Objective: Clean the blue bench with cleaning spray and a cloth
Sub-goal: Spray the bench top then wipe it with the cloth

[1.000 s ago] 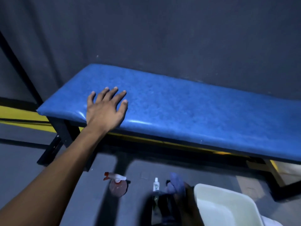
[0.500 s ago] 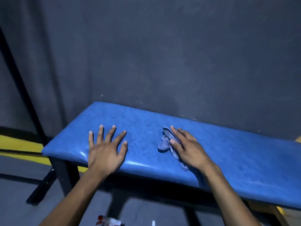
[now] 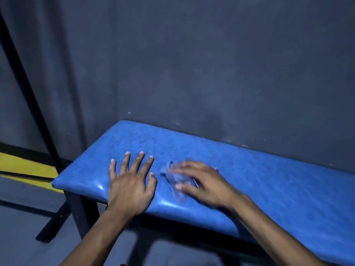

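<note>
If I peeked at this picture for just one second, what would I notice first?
The bright blue bench jumps out against the dark grey wall. Two hands are on it: the left hand lies flat with spread fingers near the bench's left end, and the blurred right hand presses a pale cloth onto the seat beside it. A yellow stripe glows low on the left.

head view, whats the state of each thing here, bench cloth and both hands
blue bench: upright against the wall, glossy along its front edge
cloth: crumpled on the bench seat, blurred, under the right hand
left hand: flat on the seat, fingers spread, holds nothing
right hand: pressing on the cloth, fingers fairly straight, blurred
</note>
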